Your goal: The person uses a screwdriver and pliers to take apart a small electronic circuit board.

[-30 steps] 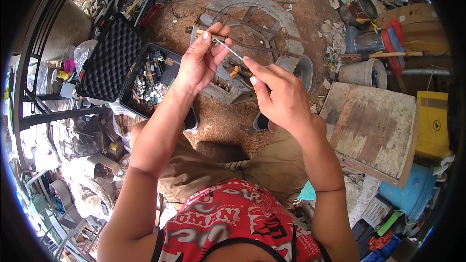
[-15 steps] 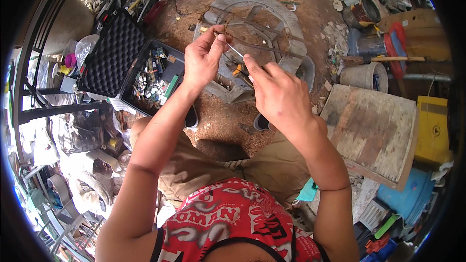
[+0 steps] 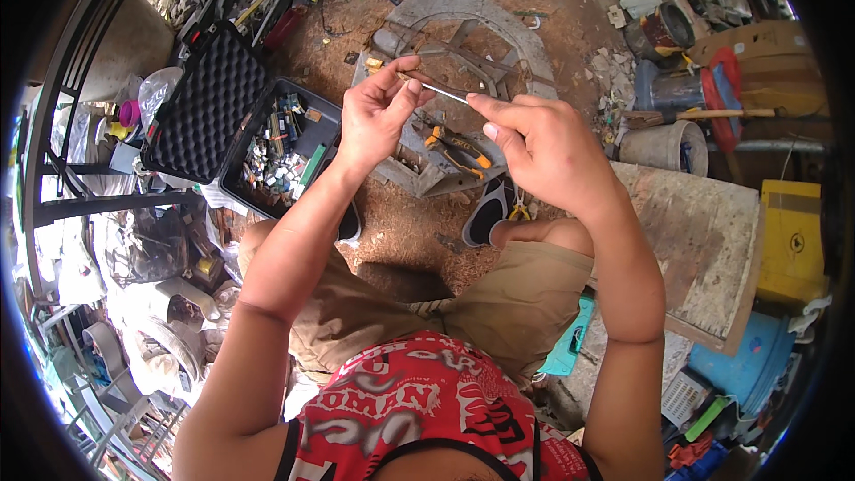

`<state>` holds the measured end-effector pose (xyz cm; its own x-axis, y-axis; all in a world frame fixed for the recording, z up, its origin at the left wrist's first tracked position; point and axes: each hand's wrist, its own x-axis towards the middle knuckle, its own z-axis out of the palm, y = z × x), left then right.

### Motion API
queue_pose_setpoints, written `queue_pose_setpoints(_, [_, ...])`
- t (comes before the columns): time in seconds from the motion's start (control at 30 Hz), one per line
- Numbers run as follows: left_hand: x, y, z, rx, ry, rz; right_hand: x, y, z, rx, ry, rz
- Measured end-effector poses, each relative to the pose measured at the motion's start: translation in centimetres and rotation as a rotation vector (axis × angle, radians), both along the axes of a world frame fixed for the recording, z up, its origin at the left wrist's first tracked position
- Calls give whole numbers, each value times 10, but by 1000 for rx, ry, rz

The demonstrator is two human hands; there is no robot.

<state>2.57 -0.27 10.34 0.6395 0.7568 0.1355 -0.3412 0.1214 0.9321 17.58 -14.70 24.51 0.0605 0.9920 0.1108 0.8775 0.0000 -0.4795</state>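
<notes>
My right hand (image 3: 548, 142) is closed round one end of a thin, straight metal rod (image 3: 445, 93) that looks like a screwdriver shaft; any handle is hidden in the palm. The rod's other end reaches my left hand (image 3: 378, 116), whose thumb and forefinger pinch at its tip. Something small and brownish shows there, too small to name. Below the rod, pliers with orange-and-black handles (image 3: 459, 153) lie on a grey, ring-shaped metal frame (image 3: 512, 27). A smaller yellow-handled tool (image 3: 519, 205) is beside my shoe.
To the left, an open black case (image 3: 321, 100) with a foam-lined lid (image 3: 209, 102) holds many small parts. A worn wooden board (image 3: 686, 240) lies at the right, near a bucket (image 3: 668, 147), a yellow container (image 3: 791, 240) and a blue tub (image 3: 748, 356). Scrap covers the left side.
My right hand has shifted to the right and turned, and the rod lies flatter. The pliers are less covered now. My left hand has dipped slightly, still pinching at the tip.
</notes>
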Motion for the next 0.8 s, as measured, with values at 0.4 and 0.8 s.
queue_pose_setpoints(0.4, [3, -5, 5, -89, -44, -17, -33, -18, -25, 64, -203, -135])
queue_pose_setpoints(0.8, [5, -11, -3, 361, 192, 57, -36, -15, -25, -28, -185, -151])
